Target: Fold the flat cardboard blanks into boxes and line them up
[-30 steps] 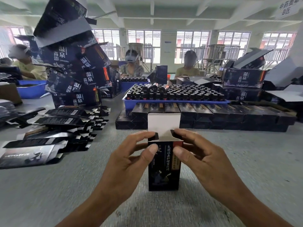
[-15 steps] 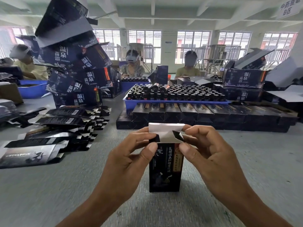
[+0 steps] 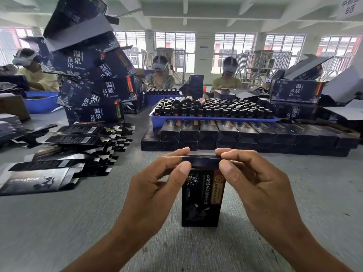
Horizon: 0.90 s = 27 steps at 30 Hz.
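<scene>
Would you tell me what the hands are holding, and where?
Both the left hand and right hand pinch the upright black box at its top flap.

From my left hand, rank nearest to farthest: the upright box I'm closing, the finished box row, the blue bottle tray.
1. Upright black cardboard box, pinched at its top by the left hand.
2. Row of finished black boxes, just behind.
3. Blue plastic tray of bottles, behind that row.
</scene>
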Available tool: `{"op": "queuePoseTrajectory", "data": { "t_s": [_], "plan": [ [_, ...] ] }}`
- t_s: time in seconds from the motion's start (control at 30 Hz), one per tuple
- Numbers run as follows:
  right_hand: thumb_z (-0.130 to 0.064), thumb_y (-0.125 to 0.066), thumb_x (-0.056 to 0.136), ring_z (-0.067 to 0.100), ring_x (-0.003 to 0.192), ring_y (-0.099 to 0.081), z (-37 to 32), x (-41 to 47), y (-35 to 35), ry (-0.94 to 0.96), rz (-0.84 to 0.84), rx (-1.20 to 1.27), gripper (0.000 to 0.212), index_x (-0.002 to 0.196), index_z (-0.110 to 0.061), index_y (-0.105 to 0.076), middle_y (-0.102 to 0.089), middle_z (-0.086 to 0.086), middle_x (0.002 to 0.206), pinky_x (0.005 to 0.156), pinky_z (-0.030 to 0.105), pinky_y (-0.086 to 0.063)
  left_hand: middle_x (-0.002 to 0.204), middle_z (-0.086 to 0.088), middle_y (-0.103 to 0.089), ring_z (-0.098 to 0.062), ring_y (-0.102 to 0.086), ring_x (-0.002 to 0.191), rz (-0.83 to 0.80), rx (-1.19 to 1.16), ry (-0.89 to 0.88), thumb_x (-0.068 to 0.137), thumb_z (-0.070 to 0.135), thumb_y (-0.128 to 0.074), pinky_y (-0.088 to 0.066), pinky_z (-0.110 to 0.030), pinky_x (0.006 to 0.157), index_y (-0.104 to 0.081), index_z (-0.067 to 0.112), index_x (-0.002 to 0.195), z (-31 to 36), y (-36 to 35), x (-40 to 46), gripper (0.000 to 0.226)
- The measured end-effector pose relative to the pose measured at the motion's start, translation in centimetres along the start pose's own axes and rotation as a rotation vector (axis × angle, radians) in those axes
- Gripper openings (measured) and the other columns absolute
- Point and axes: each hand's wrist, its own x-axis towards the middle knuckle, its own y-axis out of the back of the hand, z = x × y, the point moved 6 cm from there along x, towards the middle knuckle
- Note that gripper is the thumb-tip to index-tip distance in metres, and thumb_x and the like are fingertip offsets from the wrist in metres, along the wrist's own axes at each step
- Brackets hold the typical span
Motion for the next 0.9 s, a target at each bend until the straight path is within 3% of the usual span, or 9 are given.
{"op": "queuePoseTrajectory", "data": {
  "t_s": [0.13, 0.27, 0.33, 0.5, 0.7, 0.77, 0.9],
  "plan": [
    [-0.035, -0.063, 0.087, 0.001, 0.108, -0.067, 0.0, 0.0, 0.0, -0.004, -0.009, -0.017, 0.017, 0.102, -0.039, -0.07, -0.071, -0.021, 0.115, 0.083, 0.012, -0.053, 0.127, 0.015, -0.068, -0.011, -0.07, 0.108, 0.046, -0.017, 0.004, 0.096, 0.041, -0.062, -0.062, -0.032, 0.08, -0.072, 0.026, 0.11, 0.0, 0.1, -0.1, 0.023],
    [-0.029, -0.063, 0.088, 0.003, 0.109, -0.067, 0.0, -0.1, 0.0, 0.006, -0.019, -0.008, 0.017, 0.101, -0.036, -0.072, -0.071, -0.019, 0.116, 0.082, 0.013, -0.054, 0.123, 0.015, -0.07, -0.013, -0.071, 0.106, 0.073, -0.018, 0.004, 0.091, 0.044, -0.068, -0.061, -0.033, 0.08, -0.058, 0.042, 0.119, 0.1, 0.3, -0.3, 0.03],
    [-0.028, -0.063, 0.088, 0.003, 0.11, -0.066, 0.1, -0.1, 0.0, 0.012, -0.024, -0.01, 0.016, 0.099, -0.033, -0.073, -0.07, -0.018, 0.117, 0.082, 0.013, -0.054, 0.123, 0.013, -0.07, -0.014, -0.07, 0.106, 0.063, 0.046, -0.065, 0.095, 0.039, -0.063, -0.061, -0.028, 0.079, -0.061, 0.037, 0.129, 0.6, 0.2, -0.4, 0.035],
    [-0.034, -0.061, 0.086, 0.002, 0.111, -0.065, 0.5, 0.0, 0.0, 0.021, -0.036, -0.061, 0.019, 0.1, -0.029, -0.073, -0.069, -0.022, 0.119, 0.087, 0.016, -0.054, 0.124, 0.015, -0.069, -0.007, -0.064, 0.117, 0.051, 0.133, -0.166, 0.094, 0.017, -0.063, -0.059, -0.02, 0.076, -0.073, 0.025, 0.116, 1.0, 0.3, -0.4, 0.025],
    [-0.038, -0.06, 0.09, 0.002, 0.116, -0.063, 0.6, 0.0, 0.1, 0.112, -0.035, -0.213, 0.021, 0.105, -0.029, -0.071, -0.065, -0.024, 0.125, 0.089, 0.021, -0.055, 0.129, 0.003, -0.066, -0.005, -0.066, 0.112, 0.038, 0.308, -0.314, 0.095, 0.023, -0.062, -0.055, -0.015, 0.075, -0.073, 0.014, 0.116, 1.2, 0.3, -0.4, 0.025],
    [-0.039, -0.059, 0.09, 0.001, 0.115, -0.063, 0.7, -0.1, 0.0, 0.131, -0.027, -0.242, 0.021, 0.107, -0.031, -0.069, -0.063, -0.026, 0.127, 0.088, 0.017, -0.054, 0.131, 0.005, -0.064, -0.003, -0.066, 0.11, -0.003, 0.325, -0.289, 0.096, 0.03, -0.059, -0.056, -0.014, 0.075, -0.069, 0.022, 0.122, 0.5, 0.2, -0.4, 0.029],
    [-0.044, -0.057, 0.089, -0.007, 0.115, -0.06, 1.4, -0.2, -0.4, 0.112, -0.067, -0.287, 0.03, 0.119, -0.047, -0.059, -0.055, -0.033, 0.135, 0.087, 0.008, -0.049, 0.12, 0.013, -0.068, 0.001, -0.068, 0.103, -0.194, 0.281, -0.054, 0.095, 0.053, -0.05, -0.057, -0.016, 0.072, -0.043, 0.054, 0.134, -1.5, -0.5, -0.5, 0.04]
  ]
}}
